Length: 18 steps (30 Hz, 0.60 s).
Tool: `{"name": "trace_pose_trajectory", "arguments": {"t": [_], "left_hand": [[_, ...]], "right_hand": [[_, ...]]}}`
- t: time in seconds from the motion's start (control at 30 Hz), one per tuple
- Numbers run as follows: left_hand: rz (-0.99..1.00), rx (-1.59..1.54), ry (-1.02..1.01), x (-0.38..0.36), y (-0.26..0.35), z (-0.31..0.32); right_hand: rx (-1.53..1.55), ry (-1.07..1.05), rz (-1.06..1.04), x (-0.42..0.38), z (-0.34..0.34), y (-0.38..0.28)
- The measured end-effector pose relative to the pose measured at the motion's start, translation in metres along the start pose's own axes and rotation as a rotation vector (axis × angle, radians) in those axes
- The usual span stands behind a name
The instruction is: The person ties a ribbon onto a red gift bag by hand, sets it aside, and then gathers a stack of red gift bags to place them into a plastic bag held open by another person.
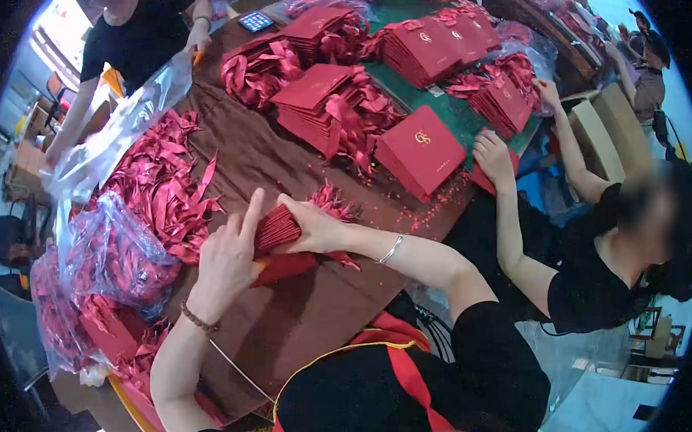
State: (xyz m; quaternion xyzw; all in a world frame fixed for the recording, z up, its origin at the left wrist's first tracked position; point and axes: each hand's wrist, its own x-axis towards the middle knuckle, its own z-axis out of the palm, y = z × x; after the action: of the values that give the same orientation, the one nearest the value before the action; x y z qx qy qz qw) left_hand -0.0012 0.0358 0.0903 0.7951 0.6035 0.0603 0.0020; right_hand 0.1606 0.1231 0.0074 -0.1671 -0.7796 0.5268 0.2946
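Between my two hands is a thick stack of red folded cards [277, 230], its layered edges turned up, above the brown-covered table. My left hand [228, 253], with a beaded bracelet at the wrist, presses on the stack's left side, its index finger pointing up. From the right, my right hand [316, 226], below a silver bangle, wraps round the other side. Just beneath lies another flat red piece [288, 269], partly hidden by the hands. Shredded-looking red ribbon ends [333, 202] stick out beyond my right hand.
A heap of red ribbons [158, 177] and a clear plastic bag [117, 245] lie left. Stacks of red cards with gold print [422, 151] and ribbons cover the far side. One co-worker [607, 243] sits right; another [141, 33] handles plastic at far left. A phone [255, 21] lies behind.
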Motion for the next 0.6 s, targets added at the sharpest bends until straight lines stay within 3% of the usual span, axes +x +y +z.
{"name": "trace_pose_trajectory", "arguments": {"t": [0.17,0.27,0.4,0.47,0.6], "left_hand": [[-0.059,-0.045,0.025,0.0,0.003,-0.004],[0.068,0.005,0.092,0.001,0.001,0.001],[-0.076,0.037,-0.095,-0.003,0.003,0.004],[-0.039,0.011,-0.069,-0.001,-0.001,0.004],[-0.033,-0.027,-0.09,0.0,-0.001,0.0]], "right_hand": [[-0.034,0.023,-0.019,0.0,0.001,0.002],[-0.012,0.026,-0.065,-0.001,0.003,0.002],[-0.064,0.012,0.007,-0.004,0.0,-0.003],[-0.09,-0.022,0.065,-0.005,-0.003,-0.01],[-0.551,0.151,-0.163,-0.019,-0.006,-0.023]]}}
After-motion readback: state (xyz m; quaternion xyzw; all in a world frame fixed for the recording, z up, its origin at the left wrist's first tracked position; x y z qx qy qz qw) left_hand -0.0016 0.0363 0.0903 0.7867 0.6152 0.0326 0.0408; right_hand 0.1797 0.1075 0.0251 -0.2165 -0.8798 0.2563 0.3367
